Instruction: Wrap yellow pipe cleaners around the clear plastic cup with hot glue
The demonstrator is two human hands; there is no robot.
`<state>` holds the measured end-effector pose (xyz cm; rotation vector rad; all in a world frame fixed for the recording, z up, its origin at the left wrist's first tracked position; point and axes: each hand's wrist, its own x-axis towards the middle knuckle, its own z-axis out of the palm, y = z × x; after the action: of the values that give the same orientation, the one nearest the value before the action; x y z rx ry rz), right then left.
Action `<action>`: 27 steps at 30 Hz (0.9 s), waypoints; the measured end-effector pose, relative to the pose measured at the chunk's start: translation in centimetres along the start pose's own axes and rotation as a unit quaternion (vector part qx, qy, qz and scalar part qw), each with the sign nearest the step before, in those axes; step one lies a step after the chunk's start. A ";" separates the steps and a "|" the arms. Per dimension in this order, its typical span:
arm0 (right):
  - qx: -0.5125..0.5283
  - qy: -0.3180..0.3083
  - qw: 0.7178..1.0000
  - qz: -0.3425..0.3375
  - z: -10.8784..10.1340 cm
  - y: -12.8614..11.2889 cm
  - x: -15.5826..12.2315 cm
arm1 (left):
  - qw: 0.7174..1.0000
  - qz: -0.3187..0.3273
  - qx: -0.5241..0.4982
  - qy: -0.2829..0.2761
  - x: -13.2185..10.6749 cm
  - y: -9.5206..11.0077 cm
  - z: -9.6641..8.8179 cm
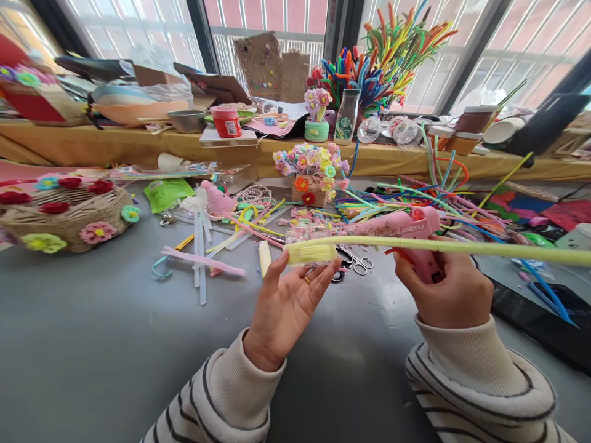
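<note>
My left hand (289, 304) grips a small clear container (302, 234) between thumb and fingertips, lying on its side above the table. A pale yellow pipe cleaner (462, 247) is wound round its lower part in several rows. The loose length stretches right, past the frame edge, in front of my right hand (450, 289). That hand is closed round the handle of a pink hot glue gun (418, 224) with a red trigger. Its barrel points left towards the container; the nozzle tip lies behind it and is hard to make out. Small scissors (361, 261) lie just behind.
Clear glue sticks (199, 258), a lighter (265, 258) and a pink pipe cleaner (203, 261) lie at centre left. A flower-trimmed basket (69, 218) stands left. Behind are a pot of fuzzy flowers (314, 169) and loose pipe cleaners (383, 200). A dark phone (566, 301) lies right.
</note>
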<state>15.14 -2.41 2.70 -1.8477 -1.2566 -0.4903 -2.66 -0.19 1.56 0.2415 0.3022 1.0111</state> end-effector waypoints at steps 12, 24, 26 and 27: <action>0.006 -0.013 1.000 0.014 -0.1 0.0 0.0 | 1.000 -0.004 -0.003 0.001 -0.1 0.1 0.2; 0.001 -0.012 1.000 0.017 -0.2 -0.1 0.0 | 1.000 0.001 -0.008 0.010 -0.1 0.0 0.2; 0.003 -0.008 1.000 0.018 -0.2 -0.2 0.0 | 1.000 0.002 -0.009 0.010 -0.1 0.0 0.2; 0.004 -0.006 1.000 0.019 -0.2 -0.2 0.0 | 1.000 0.002 -0.010 0.009 -0.1 0.0 0.2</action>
<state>14.97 -2.59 2.90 -1.8672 -1.2284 -0.4536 -2.68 -0.29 1.79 0.2148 0.3078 1.0203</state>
